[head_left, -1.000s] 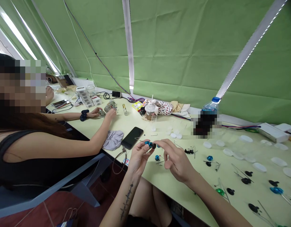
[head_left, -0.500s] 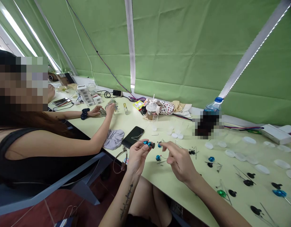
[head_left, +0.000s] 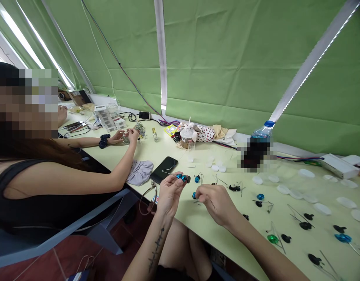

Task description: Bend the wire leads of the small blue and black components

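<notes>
In the left hand (head_left: 171, 191), glossy blue-and-black part (head_left: 182, 178).

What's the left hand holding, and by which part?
The left hand pinches a small blue-and-black piece by its blue section, with the black end sticking out.

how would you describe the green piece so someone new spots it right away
On the pale table, find the large blue-capped bottle by the green curtain. Look from it towards the camera, to the small shiny green piece beside thin metal rods. It is the only green one among the black and blue pieces around it.
</notes>
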{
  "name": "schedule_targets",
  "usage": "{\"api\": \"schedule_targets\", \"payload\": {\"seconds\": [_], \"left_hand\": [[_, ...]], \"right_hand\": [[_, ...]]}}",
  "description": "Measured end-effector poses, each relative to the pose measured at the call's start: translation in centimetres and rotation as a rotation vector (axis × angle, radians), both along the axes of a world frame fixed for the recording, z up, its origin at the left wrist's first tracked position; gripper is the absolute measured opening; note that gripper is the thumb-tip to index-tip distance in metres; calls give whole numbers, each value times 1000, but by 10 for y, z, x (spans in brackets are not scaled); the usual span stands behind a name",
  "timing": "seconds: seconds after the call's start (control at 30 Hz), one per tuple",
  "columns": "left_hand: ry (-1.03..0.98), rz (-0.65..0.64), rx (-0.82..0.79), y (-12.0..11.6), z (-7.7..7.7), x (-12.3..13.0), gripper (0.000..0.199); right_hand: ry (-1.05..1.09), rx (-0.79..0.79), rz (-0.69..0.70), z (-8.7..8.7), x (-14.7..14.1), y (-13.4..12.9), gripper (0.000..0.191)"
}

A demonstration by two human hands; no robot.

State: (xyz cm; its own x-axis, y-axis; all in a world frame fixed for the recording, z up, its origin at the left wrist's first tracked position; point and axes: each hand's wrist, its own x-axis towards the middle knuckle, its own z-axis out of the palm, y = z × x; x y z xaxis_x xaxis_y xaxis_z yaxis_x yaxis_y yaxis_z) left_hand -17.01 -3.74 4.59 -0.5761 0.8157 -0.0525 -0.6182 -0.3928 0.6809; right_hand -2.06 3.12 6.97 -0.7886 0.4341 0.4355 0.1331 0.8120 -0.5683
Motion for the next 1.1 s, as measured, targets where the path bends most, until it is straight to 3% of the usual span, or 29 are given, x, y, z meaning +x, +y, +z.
{"api": "schedule_targets", "payload": {"seconds": [0.13, 0.23, 0.37, 0.47, 0.53, 0.6, 0.67, 0.83, 0.97, 1.1], "left_hand": [[23, 1, -14, 0, 1, 1, 31], [6, 7, -2, 0, 0, 1, 30], [7, 16, 5, 1, -2, 0, 29], [17, 14, 4, 1, -3, -1, 30], [13, 22, 9, 1, -3, -1, 29], [18, 31, 7, 0, -3, -2, 30], [39, 35, -1, 0, -3, -3, 31], [51, 40, -10, -1, -3, -2, 31], [45, 45, -19, -1, -3, -1, 30], [51, 46, -22, -1, -2, -1, 32]], "right_hand": [[127, -20, -19, 2, 0, -2, 80], [65, 1, 26, 4, 1, -3, 80], [63, 4, -80, 4, 2, -3, 76], [142, -3, -8, 3, 2, -3, 82], [60, 9, 31, 3, 2, -3, 79], [-11, 14, -20, 4, 1, -3, 74], [31, -9, -73, 5, 1, -3, 73], [31, -18, 24, 6, 2, -2, 78], [42, 6, -81, 5, 1, -2, 78], [21, 69, -3, 4, 1, -2, 84]]}}
